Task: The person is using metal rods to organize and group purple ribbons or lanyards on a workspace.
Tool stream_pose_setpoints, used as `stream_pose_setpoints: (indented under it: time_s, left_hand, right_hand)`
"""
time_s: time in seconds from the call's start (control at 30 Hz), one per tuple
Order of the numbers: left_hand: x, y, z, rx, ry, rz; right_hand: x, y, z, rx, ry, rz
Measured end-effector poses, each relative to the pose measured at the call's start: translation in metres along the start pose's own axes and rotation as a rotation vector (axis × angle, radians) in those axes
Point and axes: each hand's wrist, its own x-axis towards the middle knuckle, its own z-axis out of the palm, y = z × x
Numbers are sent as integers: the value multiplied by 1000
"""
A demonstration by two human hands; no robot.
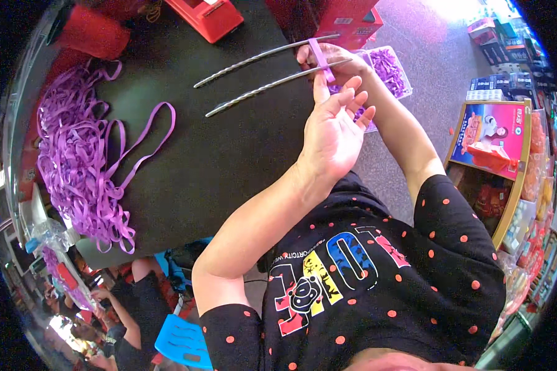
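Two slim twisted metal rods (263, 98) run side by side above the dark table. A band of purple ribbon (320, 60) spans them near their right ends. My right hand (337, 60) is behind the rods, its fingers curled round the ribbon; the ribbon and rods partly hide them. Just below, my left hand (334, 133) is turned palm up with fingers apart, one fingertip touching the ribbon's lower end. At the left of the table lies a large tangled heap of purple ribbon loops (83, 161), one long loop reaching toward the middle.
The dark table (185, 191) carries a red tape dispenser (210, 18) at its far edge. Beyond my right forearm sits a clear box (387, 71) of purple pieces. A display case (489, 161) stands at right, a blue stool (182, 340) at lower left, near another person (127, 321).
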Motion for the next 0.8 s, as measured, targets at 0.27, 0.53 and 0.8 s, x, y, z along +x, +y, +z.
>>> stream_pose_setpoints:
  time_s: [0.27,0.53,0.8]
  left_hand:
    - [1,1,0,1,7,9]
    - [2,-1,2,3,-19,10]
    - [3,-2,0,26,0,45]
  right_hand:
    - [0,-1,3,59,-2,2]
    - [0,-1,-1,102,-126,-69]
    - [-20,-32,30,-344,450,19]
